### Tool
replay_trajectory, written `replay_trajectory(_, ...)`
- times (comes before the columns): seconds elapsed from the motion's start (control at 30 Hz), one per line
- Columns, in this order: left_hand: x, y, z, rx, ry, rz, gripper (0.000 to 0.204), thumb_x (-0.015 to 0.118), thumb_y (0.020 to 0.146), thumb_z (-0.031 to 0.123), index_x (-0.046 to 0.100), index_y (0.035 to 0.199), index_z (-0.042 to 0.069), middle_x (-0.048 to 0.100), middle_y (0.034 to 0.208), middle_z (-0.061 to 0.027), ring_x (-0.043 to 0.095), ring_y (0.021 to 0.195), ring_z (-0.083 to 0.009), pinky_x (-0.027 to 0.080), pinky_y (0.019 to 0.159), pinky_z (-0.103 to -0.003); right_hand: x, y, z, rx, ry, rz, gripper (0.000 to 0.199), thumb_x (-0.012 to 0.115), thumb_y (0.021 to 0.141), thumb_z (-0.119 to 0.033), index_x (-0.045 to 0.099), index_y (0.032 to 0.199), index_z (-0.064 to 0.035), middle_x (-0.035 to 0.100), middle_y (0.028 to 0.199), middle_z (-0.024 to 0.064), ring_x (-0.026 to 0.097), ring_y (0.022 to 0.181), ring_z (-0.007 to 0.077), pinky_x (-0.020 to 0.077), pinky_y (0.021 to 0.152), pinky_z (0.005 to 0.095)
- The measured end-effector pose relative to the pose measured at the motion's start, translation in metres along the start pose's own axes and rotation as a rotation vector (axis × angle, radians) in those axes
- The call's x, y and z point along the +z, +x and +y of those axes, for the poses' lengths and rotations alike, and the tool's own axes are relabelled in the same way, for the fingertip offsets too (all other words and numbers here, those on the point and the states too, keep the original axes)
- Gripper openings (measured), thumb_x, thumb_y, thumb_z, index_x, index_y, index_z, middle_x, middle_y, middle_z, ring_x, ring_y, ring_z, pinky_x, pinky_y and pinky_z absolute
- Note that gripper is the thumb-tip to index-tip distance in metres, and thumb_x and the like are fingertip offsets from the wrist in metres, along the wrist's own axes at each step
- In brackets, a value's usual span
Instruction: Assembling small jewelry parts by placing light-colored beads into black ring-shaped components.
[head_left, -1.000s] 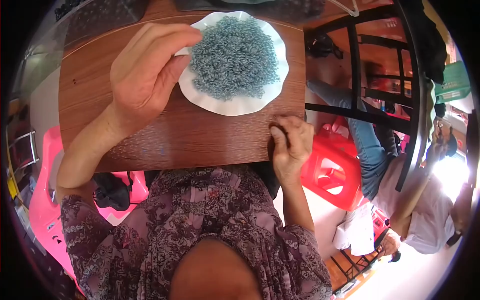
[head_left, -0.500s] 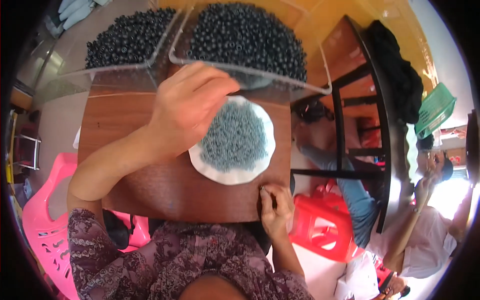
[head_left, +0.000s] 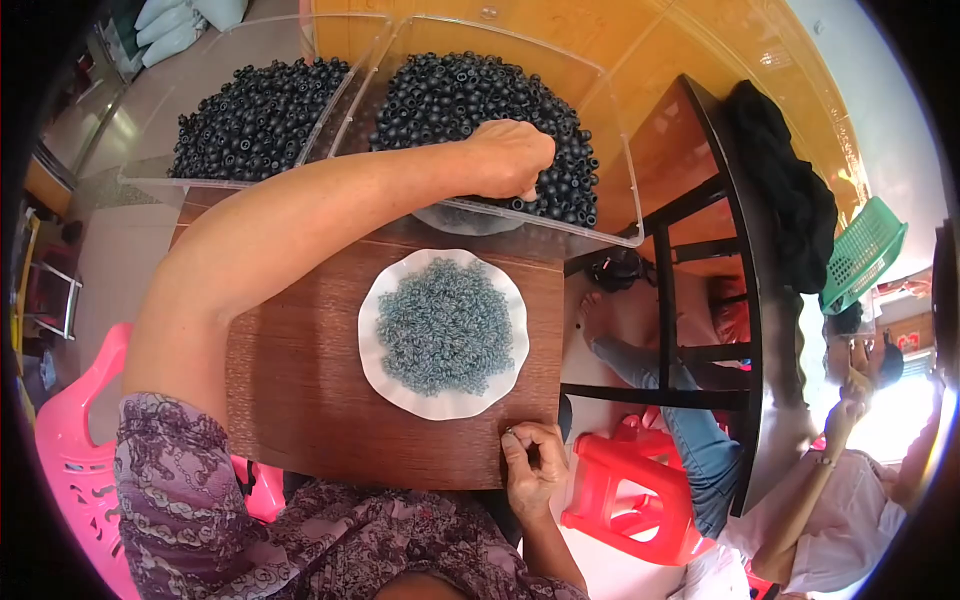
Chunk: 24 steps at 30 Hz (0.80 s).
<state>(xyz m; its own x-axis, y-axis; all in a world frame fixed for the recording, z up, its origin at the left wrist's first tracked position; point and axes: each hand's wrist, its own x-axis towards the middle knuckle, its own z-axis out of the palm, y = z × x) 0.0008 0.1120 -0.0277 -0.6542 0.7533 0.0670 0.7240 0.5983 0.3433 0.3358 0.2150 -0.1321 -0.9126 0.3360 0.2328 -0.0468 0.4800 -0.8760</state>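
My left hand [head_left: 508, 160] reaches over the right clear bin [head_left: 640, 215], its fingers curled down among small black round pieces with holes [head_left: 455, 95]. Its fingertips are mostly hidden, so whatever they pinch I cannot make out. Close to the table's front right corner, my right hand [head_left: 535, 468] is closed, thumb and forefinger pinched around a tiny dark thing too small to name. Between the hands a white scalloped plate [head_left: 440, 405] lies on the brown wooden table [head_left: 290, 400]. Heaped on it are many tiny see-through blue-grey pieces [head_left: 445, 325].
A second clear bin [head_left: 150, 183] of black pieces adjoins on the left. A pink chair [head_left: 85, 500] is at left. At right are a dark-framed table [head_left: 690, 400], a red stool [head_left: 630, 500], a green basket [head_left: 865, 255] and a seated person [head_left: 840, 500].
My left hand has moved from above the plate, away and to the right, into the right bin. The view has shifted, showing more of the bins. My right hand keeps its pinch.
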Motion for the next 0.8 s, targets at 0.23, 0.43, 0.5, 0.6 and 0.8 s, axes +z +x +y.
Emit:
replay_trajectory(0.23, -0.017, -0.017, -0.032, 0.041, -0.342, 0.154, 0.011, 0.068, 0.065, 0.007, 0.068, 0.076, 0.002, 0.065, 0.073, -0.0153, 0.063, 0.065, -0.0256, 0.049, 0.059, -0.037, 0.001, 0.003, -0.005, -0.006, 0.009, -0.014, 0.012, 0.064, 0.074, 0.007, 0.059, 0.082, -0.0006, 0.058, 0.082, 0.0064, 0.051, 0.074, 0.0154, 0.0419, 0.070, 0.0270)
replay_trajectory(0.43, -0.044, -0.102, 0.010, -0.058, -1.355, 0.228, 0.016, 0.059, 0.084, 0.004, 0.061, 0.096, -0.006, 0.064, 0.082, -0.0123, 0.059, 0.068, -0.0129, 0.048, 0.061, -0.024, 0.000, -0.006, 0.002, -0.046, 0.055, 0.111, 0.012, 0.064, 0.071, 0.009, 0.061, 0.080, 0.0022, 0.060, 0.078, 0.0087, 0.052, 0.069, 0.0179, 0.0430, 0.065, 0.0279)
replay_trajectory(0.5, -0.036, -0.139, 0.018, -0.084, -1.557, 0.188, 0.019, 0.058, 0.086, 0.007, 0.059, 0.100, -0.005, 0.063, 0.085, -0.0131, 0.058, 0.070, -0.0142, 0.049, 0.065, -0.025, -0.001, -0.008, -0.002, -0.014, 0.078, 0.078, 0.011, 0.063, 0.075, 0.008, 0.059, 0.083, 0.0016, 0.058, 0.082, 0.0070, 0.051, 0.075, 0.0152, 0.0419, 0.073, 0.0266)
replay_trajectory(0.6, -0.007, -0.182, 0.024, -0.097, -1.757, 0.186, 0.027, 0.062, 0.085, 0.016, 0.058, 0.102, -0.005, 0.062, 0.085, -0.0122, 0.059, 0.070, -0.0155, 0.049, 0.065, -0.026, 0.000, -0.010, 0.000, -0.115, 0.012, 0.097, 0.010, 0.063, 0.076, 0.007, 0.059, 0.084, 0.0017, 0.058, 0.082, 0.0076, 0.052, 0.075, 0.0150, 0.0423, 0.070, 0.0247)
replay_trajectory(0.8, 0.032, -0.230, 0.036, -0.191, -1.947, 0.272, 0.024, 0.057, 0.090, 0.019, 0.059, 0.103, -0.001, 0.062, 0.082, -0.0097, 0.057, 0.066, -0.0136, 0.046, 0.063, -0.028, 0.006, -0.002, -0.030, -0.196, 0.012, 0.101, 0.007, 0.064, 0.078, 0.003, 0.059, 0.082, 0.0027, 0.057, 0.081, 0.0070, 0.048, 0.072, 0.0126, 0.0386, 0.064, 0.0227)
